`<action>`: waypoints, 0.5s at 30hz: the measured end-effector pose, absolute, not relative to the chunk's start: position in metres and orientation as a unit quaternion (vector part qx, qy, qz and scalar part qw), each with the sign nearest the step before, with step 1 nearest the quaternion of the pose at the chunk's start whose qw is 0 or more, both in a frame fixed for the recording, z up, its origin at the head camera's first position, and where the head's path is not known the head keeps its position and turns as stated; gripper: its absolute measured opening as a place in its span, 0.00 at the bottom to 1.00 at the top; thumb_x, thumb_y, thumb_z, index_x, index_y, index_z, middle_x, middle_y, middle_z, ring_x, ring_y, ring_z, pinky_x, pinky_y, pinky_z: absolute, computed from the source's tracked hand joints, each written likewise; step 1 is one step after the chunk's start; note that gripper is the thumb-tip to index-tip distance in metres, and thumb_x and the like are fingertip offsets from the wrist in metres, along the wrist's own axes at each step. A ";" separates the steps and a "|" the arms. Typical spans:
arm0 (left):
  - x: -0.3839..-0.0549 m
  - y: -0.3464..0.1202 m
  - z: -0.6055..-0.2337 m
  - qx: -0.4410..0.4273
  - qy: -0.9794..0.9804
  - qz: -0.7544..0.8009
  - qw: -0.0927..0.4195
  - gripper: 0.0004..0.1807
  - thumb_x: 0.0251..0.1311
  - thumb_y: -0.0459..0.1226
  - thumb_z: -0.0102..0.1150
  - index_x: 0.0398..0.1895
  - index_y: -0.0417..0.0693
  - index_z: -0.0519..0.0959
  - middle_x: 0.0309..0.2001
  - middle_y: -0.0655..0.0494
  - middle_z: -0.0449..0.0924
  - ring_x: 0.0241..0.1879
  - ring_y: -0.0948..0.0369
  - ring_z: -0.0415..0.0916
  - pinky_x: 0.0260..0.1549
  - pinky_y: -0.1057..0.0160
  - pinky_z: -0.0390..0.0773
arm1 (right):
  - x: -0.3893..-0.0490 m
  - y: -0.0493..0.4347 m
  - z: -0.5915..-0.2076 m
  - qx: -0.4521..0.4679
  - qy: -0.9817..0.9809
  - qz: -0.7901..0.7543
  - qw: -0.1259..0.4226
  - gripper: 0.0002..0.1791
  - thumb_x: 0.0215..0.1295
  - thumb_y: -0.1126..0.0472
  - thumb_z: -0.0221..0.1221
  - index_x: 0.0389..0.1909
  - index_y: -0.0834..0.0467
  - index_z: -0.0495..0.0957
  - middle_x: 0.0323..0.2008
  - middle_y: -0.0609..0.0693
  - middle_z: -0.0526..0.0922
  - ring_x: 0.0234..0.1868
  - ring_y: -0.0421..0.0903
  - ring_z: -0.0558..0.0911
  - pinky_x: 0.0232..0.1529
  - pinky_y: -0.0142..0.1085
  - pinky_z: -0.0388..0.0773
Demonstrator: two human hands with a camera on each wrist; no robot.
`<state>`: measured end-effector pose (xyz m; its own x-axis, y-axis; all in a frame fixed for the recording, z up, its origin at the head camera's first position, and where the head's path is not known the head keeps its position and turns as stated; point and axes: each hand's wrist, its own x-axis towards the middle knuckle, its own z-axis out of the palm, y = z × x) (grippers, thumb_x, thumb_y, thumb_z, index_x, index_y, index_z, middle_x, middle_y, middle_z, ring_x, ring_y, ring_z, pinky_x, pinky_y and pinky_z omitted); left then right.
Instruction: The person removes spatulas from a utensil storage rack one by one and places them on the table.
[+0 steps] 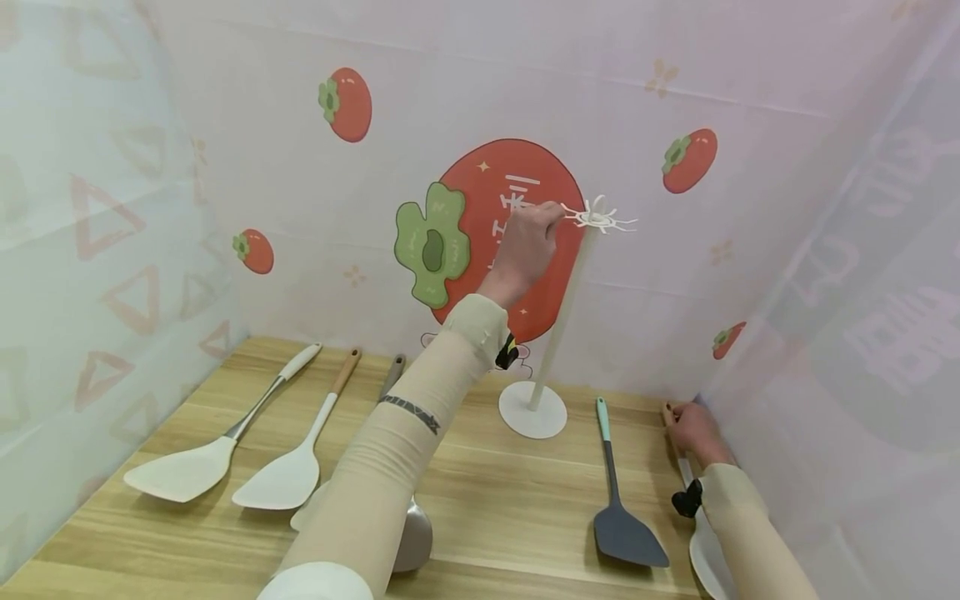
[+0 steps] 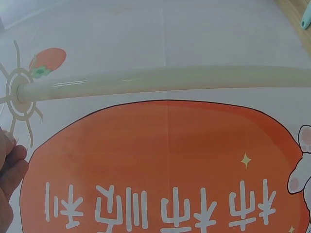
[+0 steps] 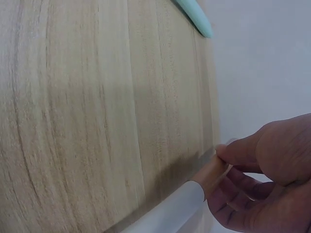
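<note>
A white utensil rack [image 1: 558, 325] stands on a round base, its pole topped by a ring of thin hooks [image 1: 597, 219]. My left hand [image 1: 525, 246] pinches one of those hooks at the left side of the ring. In the left wrist view the fingers [image 2: 14, 167] sit at the hook's end beside the pole [image 2: 170, 80]. At the far right, my right hand [image 1: 699, 431] grips the wooden handle end of a white turner [image 1: 708, 554]. The right wrist view shows thumb and fingers around that brown handle [image 3: 211, 174]; my forearm partly covers the turner's blade.
A dark grey turner [image 1: 626, 533] with a mint handle lies left of the right hand. On the left lie two white turners [image 1: 183, 471] [image 1: 281, 479]; a metal-bladed turner [image 1: 415, 537] is partly under my left forearm. Patterned cloth walls [image 1: 847, 350] enclose the wooden table [image 1: 487, 500].
</note>
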<state>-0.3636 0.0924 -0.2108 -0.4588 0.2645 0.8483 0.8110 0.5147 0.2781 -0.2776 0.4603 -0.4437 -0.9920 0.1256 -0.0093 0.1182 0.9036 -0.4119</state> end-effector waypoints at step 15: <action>-0.361 0.091 -0.210 -0.341 -0.788 -0.350 0.375 0.10 0.74 0.32 0.54 0.41 0.39 0.85 0.28 0.49 0.83 0.30 0.59 0.80 0.35 0.73 0.76 | -0.280 0.466 -0.467 -0.063 -0.969 0.238 -0.007 0.15 0.71 0.66 0.52 0.22 0.62 0.73 0.15 0.49 0.71 0.17 0.45 0.72 0.20 0.34 0.71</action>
<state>-0.3609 0.0912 -0.2101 -0.4863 0.2752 0.8294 0.7996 0.5229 0.2954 -0.2803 0.4660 -0.4668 -0.9920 0.1184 -0.0429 0.1248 0.8793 -0.4597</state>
